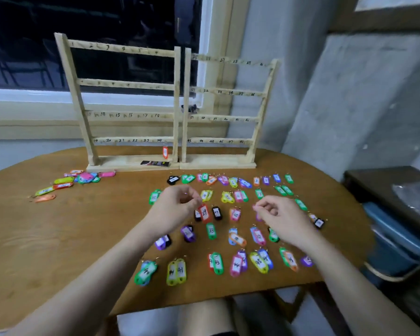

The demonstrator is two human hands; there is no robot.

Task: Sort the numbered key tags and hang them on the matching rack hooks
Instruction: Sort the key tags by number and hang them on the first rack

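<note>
Currently: Lifting Tag 29 for Hanging

Currently the left hand [177, 202] pinches the ring of a red tag [204, 212] marked 29, which dangles just above the sorted tags [214, 229] laid in rows on the table [58, 234]. The right hand [274, 214] hovers over the right side of the rows with fingers curled; thumb and forefinger appear to pinch something small at their tips, but blur prevents identifying it.

Procedure, as judged from the layout:
- Hook 29 sits on the top bar of the right rack [228, 112], near its right end. Carry the tag up and across to it.
- Keep the ring open toward the hook and hold it by the edge so the tag hangs free.
- Lift clear of the rows before moving, so neighbouring tags are not dragged.

Surroundings:
- The left rack [129, 103] carries one orange tag [165, 152] under 24; all other hooks appear bare.
- A loose pile [70, 181] of tags lies at the table's left, not laid in rows.
- A black strip [155, 163] lies on the left rack's base.

Obstructions: the racks stand behind the rows, so any reach passes over laid-out tags. Sleeveless forearms reduce snag risk.
</note>
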